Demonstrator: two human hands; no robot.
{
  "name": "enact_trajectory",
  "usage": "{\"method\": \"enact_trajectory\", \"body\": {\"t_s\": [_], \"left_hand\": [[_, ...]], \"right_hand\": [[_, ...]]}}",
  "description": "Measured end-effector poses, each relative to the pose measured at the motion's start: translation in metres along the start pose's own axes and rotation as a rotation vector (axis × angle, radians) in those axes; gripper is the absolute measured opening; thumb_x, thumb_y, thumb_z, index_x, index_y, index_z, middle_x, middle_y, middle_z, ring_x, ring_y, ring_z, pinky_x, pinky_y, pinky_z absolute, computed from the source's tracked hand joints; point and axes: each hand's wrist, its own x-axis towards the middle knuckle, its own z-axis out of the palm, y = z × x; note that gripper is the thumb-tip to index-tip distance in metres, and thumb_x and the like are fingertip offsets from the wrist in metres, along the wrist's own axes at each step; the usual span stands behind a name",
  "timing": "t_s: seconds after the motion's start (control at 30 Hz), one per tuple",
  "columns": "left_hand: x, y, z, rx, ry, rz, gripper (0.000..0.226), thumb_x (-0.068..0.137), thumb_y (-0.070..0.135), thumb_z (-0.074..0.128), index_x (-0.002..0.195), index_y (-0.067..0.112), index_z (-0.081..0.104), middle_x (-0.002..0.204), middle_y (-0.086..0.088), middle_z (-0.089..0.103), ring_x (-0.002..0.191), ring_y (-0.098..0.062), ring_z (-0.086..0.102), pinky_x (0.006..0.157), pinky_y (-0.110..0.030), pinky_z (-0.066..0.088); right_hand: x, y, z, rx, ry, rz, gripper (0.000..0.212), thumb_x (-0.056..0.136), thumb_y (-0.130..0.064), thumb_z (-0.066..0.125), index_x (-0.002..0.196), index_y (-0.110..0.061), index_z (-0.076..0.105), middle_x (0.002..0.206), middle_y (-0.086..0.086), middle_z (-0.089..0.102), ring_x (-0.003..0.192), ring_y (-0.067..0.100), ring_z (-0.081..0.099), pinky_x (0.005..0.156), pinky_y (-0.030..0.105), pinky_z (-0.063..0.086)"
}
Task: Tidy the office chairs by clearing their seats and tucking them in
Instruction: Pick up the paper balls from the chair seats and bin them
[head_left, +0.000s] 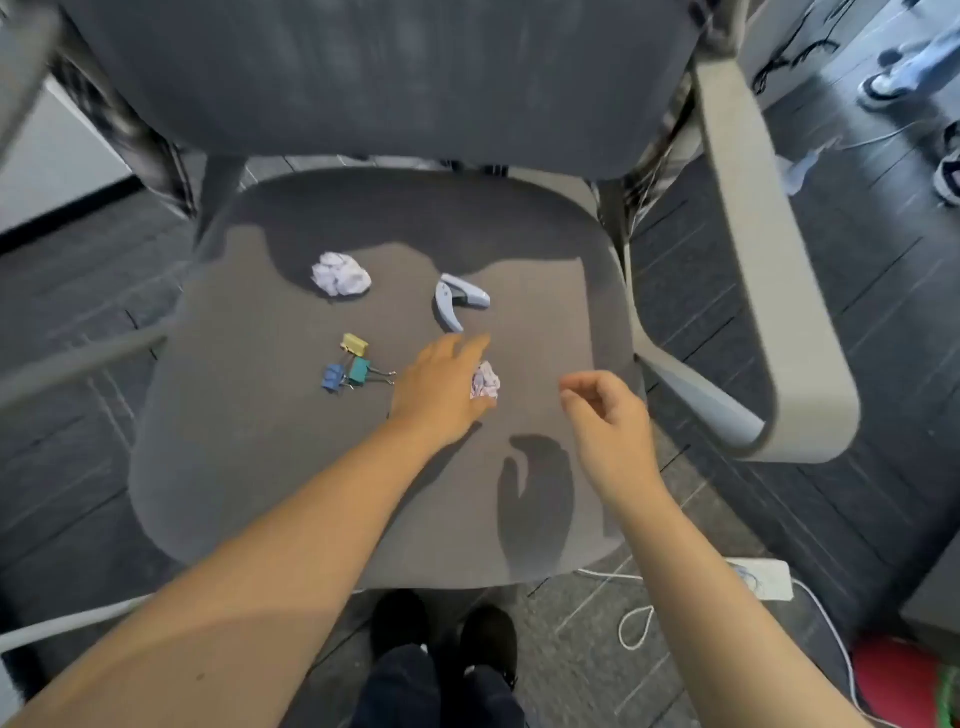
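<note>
My left hand (441, 384), fingers straight, reaches over the chair seat (260, 467) to the nearer crumpled paper (485, 380), right hand (608, 421) loosely curled and empty, so I judge clearing underway and next I must pinch that wad.

Head view — down, close over seat (291, 467).

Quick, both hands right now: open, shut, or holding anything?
Left hand: open, fingers straight, beside the near paper ball, not gripping it.
Right hand: open, loosely curled, holding nothing, above the seat.
</note>
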Motion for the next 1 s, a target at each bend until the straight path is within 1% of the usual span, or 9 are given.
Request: {"method": "enact_trajectory", "body": {"t_s": [0.1,0.2,0.3,0.4,0.53,0.67,0.8,0.9,1.0], "left_hand": [[0.013,-0.005,0.018,0.138,-0.059,0.004,0.067,0.083,0.029,0.059,0.141,0.025,0.026,0.142,-0.007,0.038,0.131,-0.027,0.035,0.1,-0.037,0.037],[0.014,-0.004,0.022,0.244,-0.046,-0.027,0.047,0.087,0.017,0.053,0.131,0.016,0.038,0.131,-0.01,0.047,0.121,-0.029,0.042,0.088,-0.039,0.043],[0.007,0.0,0.007,0.062,0.038,-0.119,0.047,0.087,0.016,0.053,0.131,0.012,0.038,0.132,-0.013,0.047,0.121,-0.031,0.043,0.093,-0.04,0.041],[-0.012,0.001,-0.022,-0.17,0.188,-0.239,0.055,0.086,0.017,0.056,0.136,0.011,0.035,0.136,-0.012,0.047,0.124,-0.029,0.044,0.099,-0.037,0.037],[-0.041,-0.014,-0.063,-0.312,0.329,-0.382,0.054,0.083,0.016,0.06,0.129,0.007,0.035,0.128,-0.015,0.054,0.115,-0.032,0.051,0.086,-0.032,0.038],[-0.052,-0.043,-0.095,-0.392,0.435,-0.473,0.047,0.082,0.014,0.061,0.122,0.003,0.04,0.12,-0.018,0.057,0.107,-0.034,0.054,0.072,-0.027,0.032],[-0.04,-0.082,-0.112,-0.466,0.515,-0.508,0.046,0.079,0.011,0.064,0.12,0.002,0.044,0.122,-0.021,0.053,0.109,-0.033,0.052,0.085,-0.031,0.038],[-0.022,-0.11,-0.115,-0.489,0.525,-0.476,0.048,0.081,0.012,0.063,0.123,0.002,0.044,0.126,-0.017,0.051,0.114,-0.029,0.049,0.084,-0.025,0.035],[-0.005,-0.137,-0.11,-0.489,0.522,-0.422,0.049,0.081,0.01,0.062,0.125,0.0,0.043,0.126,-0.018,0.051,0.115,-0.029,0.048,0.077,-0.02,0.031]], "right_hand": [[0.015,0.015,0.004,0.03,-0.007,0.027,0.012,0.091,-0.011,0.047,0.094,-0.019,0.055,0.081,-0.018,0.052,0.075,-0.004,0.049,0.065,0.008,0.039],[0.021,0.022,0.007,0.028,-0.02,0.042,0.012,0.091,-0.011,0.047,0.094,-0.02,0.055,0.081,-0.018,0.052,0.075,-0.003,0.049,0.063,0.005,0.04],[0.028,0.017,0.008,0.026,-0.017,0.022,0.012,0.091,-0.01,0.047,0.094,-0.019,0.055,0.08,-0.018,0.052,0.074,-0.003,0.049,0.059,-0.002,0.038],[0.031,-0.002,0.014,0.026,-0.049,0.014,0.013,0.09,-0.009,0.046,0.094,-0.018,0.054,0.08,-0.017,0.051,0.075,0.0,0.048,0.06,0.0,0.038],[0.037,-0.042,0.033,0.004,-0.129,-0.032,0.017,0.09,-0.005,0.046,0.102,-0.009,0.057,0.081,-0.008,0.053,0.084,0.012,0.048,0.056,-0.003,0.036],[0.047,-0.079,0.07,-0.032,-0.193,-0.067,0.023,0.088,-0.006,0.049,0.109,-0.004,0.057,0.095,0.0,0.054,0.088,0.016,0.048,0.07,0.019,0.038],[0.066,-0.093,0.114,-0.179,-0.238,-0.151,0.038,0.086,-0.007,0.054,0.124,-0.005,0.05,0.124,0.007,0.054,0.103,0.018,0.05,0.081,0.018,0.034],[0.086,-0.096,0.146,-0.282,-0.225,-0.202,0.053,0.085,-0.01,0.056,0.135,-0.008,0.04,0.14,0.011,0.044,0.128,0.023,0.043,0.102,0.028,0.033],[0.108,-0.09,0.178,-0.375,-0.232,-0.268,0.059,0.085,-0.011,0.058,0.139,-0.01,0.035,0.143,0.012,0.04,0.131,0.025,0.039,0.097,0.022,0.028]]}}
